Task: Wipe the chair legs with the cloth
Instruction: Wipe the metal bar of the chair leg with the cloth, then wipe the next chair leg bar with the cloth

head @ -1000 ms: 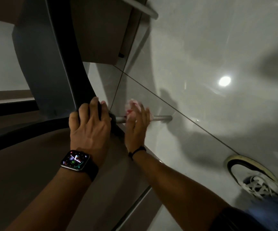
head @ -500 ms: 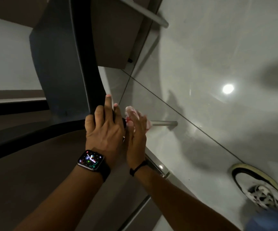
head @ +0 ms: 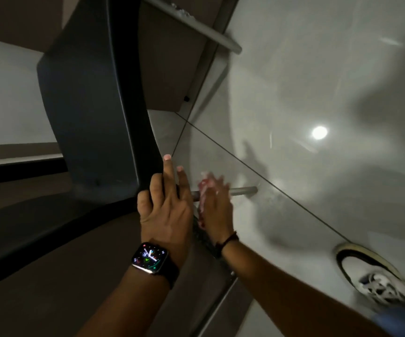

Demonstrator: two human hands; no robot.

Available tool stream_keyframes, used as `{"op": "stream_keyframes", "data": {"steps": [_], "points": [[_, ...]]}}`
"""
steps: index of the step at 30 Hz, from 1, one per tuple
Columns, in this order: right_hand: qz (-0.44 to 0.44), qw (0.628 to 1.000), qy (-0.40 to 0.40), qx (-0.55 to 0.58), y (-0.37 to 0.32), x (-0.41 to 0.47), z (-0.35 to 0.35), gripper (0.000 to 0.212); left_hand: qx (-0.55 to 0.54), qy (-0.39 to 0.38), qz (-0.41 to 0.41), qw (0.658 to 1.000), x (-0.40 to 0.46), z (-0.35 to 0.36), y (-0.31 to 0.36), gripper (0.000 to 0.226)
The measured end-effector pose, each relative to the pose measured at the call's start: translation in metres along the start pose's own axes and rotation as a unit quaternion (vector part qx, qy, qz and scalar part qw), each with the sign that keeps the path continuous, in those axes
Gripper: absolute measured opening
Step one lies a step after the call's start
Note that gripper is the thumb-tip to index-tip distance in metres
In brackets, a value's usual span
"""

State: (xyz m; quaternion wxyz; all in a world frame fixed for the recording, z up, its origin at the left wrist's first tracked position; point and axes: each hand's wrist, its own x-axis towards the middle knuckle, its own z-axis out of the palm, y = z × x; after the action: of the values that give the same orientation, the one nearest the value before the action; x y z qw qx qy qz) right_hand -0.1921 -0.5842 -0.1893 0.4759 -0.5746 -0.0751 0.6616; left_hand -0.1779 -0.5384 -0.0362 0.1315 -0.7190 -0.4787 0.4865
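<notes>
A dark chair (head: 94, 113) fills the upper left, seen from above. One thin metal chair leg (head: 244, 190) runs down to the glossy floor. My right hand (head: 217, 205) is wrapped around that leg with a pink-and-white cloth (head: 204, 188) bunched between palm and metal; motion blurs it. My left hand (head: 166, 205), with a smartwatch on the wrist, lies flat against the chair's dark edge, its fingers stretched out and holding nothing. A second metal leg (head: 196, 25) shows at the top.
The floor (head: 318, 69) is pale glossy tile with a ceiling light's reflection. My white sneaker (head: 376, 276) stands at the lower right. A brown surface with a dark edge (head: 51, 263) spans the lower left.
My left hand went from gripping the chair edge with curled fingers to lying flat with fingers extended. My right hand keeps rubbing the cloth along the leg. The view shifted slightly.
</notes>
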Motion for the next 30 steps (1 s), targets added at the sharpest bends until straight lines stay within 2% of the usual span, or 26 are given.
{"op": "stream_keyframes", "data": {"steps": [2, 5, 6, 9, 11, 13, 15, 18, 20, 22, 25, 27, 30], "points": [[-0.013, 0.998, -0.005, 0.069, -0.037, -0.036, 0.003, 0.073, -0.039, -0.030, 0.020, 0.999, -0.001, -0.012, 0.002, 0.089], [0.085, 0.976, 0.045, 0.195, -0.068, -0.039, -0.026, 0.077, -0.118, -0.103, 0.015, 0.988, -0.003, -0.039, -0.004, 0.101], [0.101, 0.969, 0.059, 0.220, -0.084, -0.035, -0.042, 0.072, -0.120, -0.092, 0.014, 0.988, -0.003, -0.053, -0.006, 0.102], [0.068, 0.972, 0.072, 0.215, -0.161, -0.019, -0.079, 0.050, -0.152, -0.030, 0.016, 0.988, 0.017, -0.106, -0.023, 0.099], [0.029, 0.970, 0.088, 0.224, -0.217, 0.002, -0.089, 0.042, -0.174, 0.044, 0.014, 0.984, 0.051, -0.144, -0.042, 0.092], [-0.009, 0.976, 0.121, 0.182, -0.262, 0.036, -0.086, 0.037, -0.201, 0.123, 0.016, 0.972, 0.093, -0.176, -0.057, 0.080], [-0.047, 0.979, 0.138, 0.139, -0.290, 0.077, -0.074, 0.046, -0.205, 0.200, 0.041, 0.957, 0.139, -0.196, -0.068, 0.071], [-0.106, 0.972, 0.168, 0.125, -0.315, 0.140, -0.051, 0.058, -0.180, 0.246, 0.088, 0.948, 0.205, -0.211, -0.084, 0.065], [-0.133, 0.969, 0.174, 0.113, -0.331, 0.171, -0.029, 0.056, -0.162, 0.247, 0.099, 0.950, 0.245, -0.215, -0.093, 0.064], [-0.159, 0.971, 0.158, 0.087, -0.334, 0.201, -0.001, 0.048, -0.160, 0.235, 0.104, 0.953, 0.271, -0.212, -0.100, 0.066], [-0.187, 0.971, 0.114, 0.099, -0.323, 0.235, 0.035, 0.049, -0.160, 0.276, 0.122, 0.940, 0.283, -0.203, -0.099, 0.067], [-0.195, 0.963, 0.134, 0.127, -0.313, 0.254, 0.043, 0.060, -0.173, 0.306, 0.123, 0.928, 0.288, -0.195, -0.096, 0.061], [-0.168, 0.955, 0.191, 0.155, -0.299, 0.275, 0.045, 0.055, -0.166, 0.337, 0.120, 0.919, 0.290, -0.192, -0.096, 0.057]]}}
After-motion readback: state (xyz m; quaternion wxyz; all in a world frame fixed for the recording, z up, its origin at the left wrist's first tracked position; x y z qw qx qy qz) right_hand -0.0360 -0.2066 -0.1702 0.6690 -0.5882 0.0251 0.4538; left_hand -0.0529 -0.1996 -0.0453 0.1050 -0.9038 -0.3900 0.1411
